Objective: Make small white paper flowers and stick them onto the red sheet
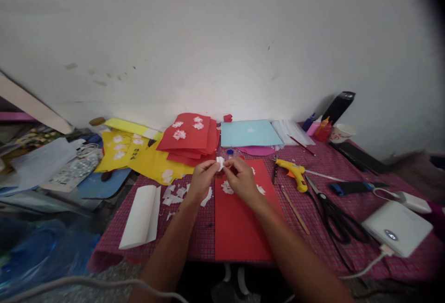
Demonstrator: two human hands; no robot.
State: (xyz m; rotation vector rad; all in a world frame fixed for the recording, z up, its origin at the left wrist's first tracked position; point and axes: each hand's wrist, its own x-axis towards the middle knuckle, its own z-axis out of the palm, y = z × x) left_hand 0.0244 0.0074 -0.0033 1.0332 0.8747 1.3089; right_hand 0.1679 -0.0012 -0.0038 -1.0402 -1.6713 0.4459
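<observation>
My left hand [204,176] and my right hand [240,178] are close together at the middle of the table, both pinching a small white paper piece [220,162] between their fingertips. Below them lies a red sheet [243,229] with white and pink paper flowers [227,187] near its upper part; my right hand hides some of it. Torn white scraps [175,195] are scattered left of my left hand. A folded white paper [141,215] lies farther left.
Red cards [187,134] with flowers are stacked behind, beside yellow sheets [149,161]. A blue sheet [248,134] lies at the back. On the right are a yellow glue gun [294,172], black scissors [335,219], a wooden stick [295,211], a white box [396,229] and a paper cup [341,133].
</observation>
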